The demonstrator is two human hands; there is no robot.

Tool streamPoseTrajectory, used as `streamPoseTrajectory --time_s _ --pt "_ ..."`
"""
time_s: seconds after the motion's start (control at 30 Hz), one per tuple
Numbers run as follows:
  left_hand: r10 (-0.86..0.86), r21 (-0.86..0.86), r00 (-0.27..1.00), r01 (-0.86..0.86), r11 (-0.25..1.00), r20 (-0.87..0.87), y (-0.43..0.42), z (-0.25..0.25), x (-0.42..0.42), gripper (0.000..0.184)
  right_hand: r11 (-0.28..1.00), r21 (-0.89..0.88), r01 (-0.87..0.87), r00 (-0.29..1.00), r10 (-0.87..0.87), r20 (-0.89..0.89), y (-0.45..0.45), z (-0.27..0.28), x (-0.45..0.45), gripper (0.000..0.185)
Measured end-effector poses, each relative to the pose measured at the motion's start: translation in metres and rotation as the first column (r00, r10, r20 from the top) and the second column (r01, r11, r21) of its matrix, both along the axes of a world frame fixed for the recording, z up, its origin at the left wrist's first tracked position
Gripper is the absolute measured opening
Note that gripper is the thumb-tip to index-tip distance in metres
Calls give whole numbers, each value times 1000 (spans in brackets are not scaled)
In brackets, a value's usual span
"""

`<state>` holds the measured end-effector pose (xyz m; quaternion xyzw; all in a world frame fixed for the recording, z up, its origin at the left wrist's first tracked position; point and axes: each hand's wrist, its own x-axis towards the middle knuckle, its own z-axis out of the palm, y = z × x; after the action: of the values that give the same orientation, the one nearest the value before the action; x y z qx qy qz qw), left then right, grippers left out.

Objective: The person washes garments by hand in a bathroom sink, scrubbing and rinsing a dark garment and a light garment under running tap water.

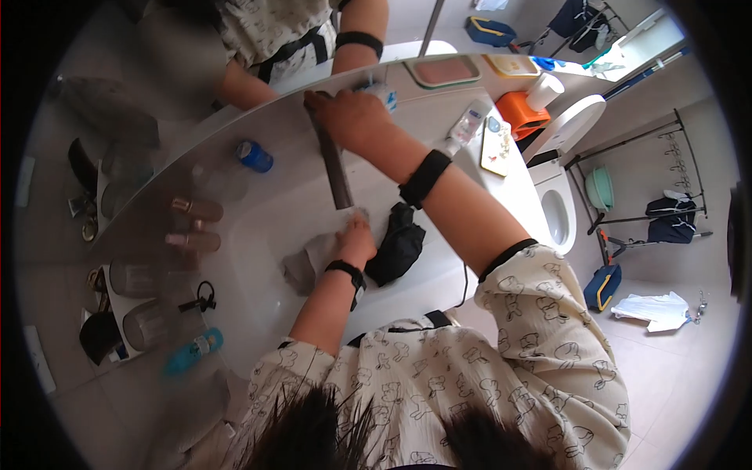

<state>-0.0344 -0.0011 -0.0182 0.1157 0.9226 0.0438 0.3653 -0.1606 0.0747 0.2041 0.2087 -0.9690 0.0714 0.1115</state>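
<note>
My right hand (356, 121) is closed around the top end of the dark faucet (335, 168), which reaches over the white sink (266, 313). Just below the spout is my left hand (358, 241), its fingers bent together; what they hold, if anything, is hidden. A grey cloth (307, 265) lies in the basin beside the left hand. To that hand's right is a bunched black cloth (398, 247). Both wrists wear black bands.
A blue can (254, 156) and pink bottles (193, 241) stand at the left, with a teal bottle (194, 351) lower down. On the right are a clear bottle (470, 121), a small tray (496, 149), an orange box (522, 113) and a toilet (556, 211). A mirror runs behind the sink.
</note>
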Motion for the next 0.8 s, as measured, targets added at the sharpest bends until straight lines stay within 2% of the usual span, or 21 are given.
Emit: streamPoseTrajectory --time_s 0.07,0.1,0.13,0.2,0.23,0.27,0.33,0.4,0.43,0.47,0.53,0.57,0.7,0.8 --pt "8 35 999 -6 999 -54 0 3 1 60 999 36 -16 1000 16 -10 -1 0 -3 34" --pt "15 24 999 -14 1000 -44 0 6 1 60 1000 -17 -15 996 14 -89 -1 1 -1 23" --pt "4 22 999 -3 1000 -37 0 9 1 60 999 -27 -23 997 20 -79 0 0 -1 23" --pt "4 11 1000 -4 1000 -12 2 11 0 60 995 28 -96 956 100 -275 1 -6 -4 21" --pt "-5 19 1000 5 1000 -17 2 10 -1 60 994 -13 -109 949 100 -299 2 -11 -6 20" --pt "-10 24 1000 11 1000 -20 0 6 -1 61 998 -4 -56 971 53 -232 0 -7 -5 20" --pt "31 53 998 -29 998 -49 0 -5 1 62 998 64 15 1000 -14 -15 -3 2 -5 33" --pt "29 37 999 -28 999 -26 0 -1 1 63 996 84 8 998 -3 -58 -2 -3 -8 33" --pt "4 43 1000 -3 999 -26 1 0 1 63 999 30 -36 992 40 -117 0 -5 -7 27" --pt "20 30 1000 -20 999 -19 2 -3 2 63 998 17 -53 992 55 -111 -1 -4 -10 27" --pt "11 25 994 -8 1000 -108 3 -5 4 63 996 83 -13 999 10 38 -1 -2 -16 33" --pt "1 41 999 0 999 -45 1 -3 2 64 997 56 -57 997 60 -46 1 -4 -14 31" --pt "39 55 997 -36 998 -66 1 -9 3 65 999 42 -21 1000 22 -22 0 -1 -11 31" --pt "-10 38 998 13 999 -63 2 -2 3 66 999 38 -17 999 18 -27 0 2 -9 31"
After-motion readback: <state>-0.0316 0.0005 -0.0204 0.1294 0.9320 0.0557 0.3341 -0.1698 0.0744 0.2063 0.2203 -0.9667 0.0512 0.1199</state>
